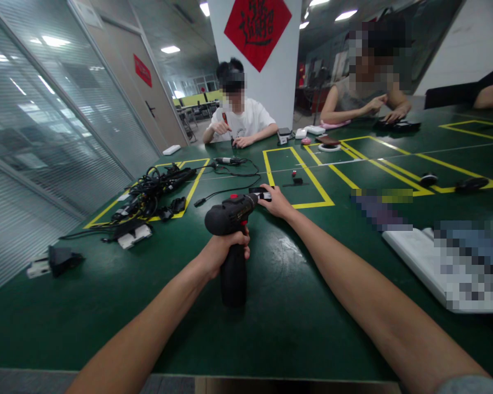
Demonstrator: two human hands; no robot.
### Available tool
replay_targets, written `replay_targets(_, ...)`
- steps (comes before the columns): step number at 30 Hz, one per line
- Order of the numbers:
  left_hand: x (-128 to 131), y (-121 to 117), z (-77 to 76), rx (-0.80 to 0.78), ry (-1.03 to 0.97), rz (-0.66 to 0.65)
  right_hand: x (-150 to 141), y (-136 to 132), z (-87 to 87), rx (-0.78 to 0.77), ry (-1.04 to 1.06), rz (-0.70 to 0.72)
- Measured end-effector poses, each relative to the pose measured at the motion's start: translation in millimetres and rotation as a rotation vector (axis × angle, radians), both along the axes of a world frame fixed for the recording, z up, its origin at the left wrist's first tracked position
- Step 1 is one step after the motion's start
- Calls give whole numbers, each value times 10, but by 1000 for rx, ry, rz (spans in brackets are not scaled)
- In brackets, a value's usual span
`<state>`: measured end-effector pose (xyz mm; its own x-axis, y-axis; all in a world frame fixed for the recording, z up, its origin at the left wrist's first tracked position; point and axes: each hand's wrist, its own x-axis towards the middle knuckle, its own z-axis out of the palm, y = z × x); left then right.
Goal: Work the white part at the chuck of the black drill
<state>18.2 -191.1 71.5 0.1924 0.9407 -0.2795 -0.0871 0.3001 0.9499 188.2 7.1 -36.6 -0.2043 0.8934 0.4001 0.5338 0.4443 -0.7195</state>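
Head view: black plastic power drill [229,214] above green bench [299,323], near front edge.
Hands apart: left hand [225,253] clamped around grip; right hand [276,202] touching flat black piece [259,191] at drill nose, grip unclear.

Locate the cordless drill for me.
In the head view, the cordless drill sits front-centre over the green workbench, gripped by the left hand, the right hand at its nose beside a yellow-taped box.

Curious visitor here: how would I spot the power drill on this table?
On the green table, nearest the wearer, below yellow taped rectangles, a black cordless drill stands on its long grip. The left hand wraps the grip and the right hand touches its front, unlike the tangled cables nearby.
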Motion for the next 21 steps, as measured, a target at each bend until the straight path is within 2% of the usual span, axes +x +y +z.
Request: replay_targets(21,6,-15,23,15,14,-3,14,29,18,-50,18,15)
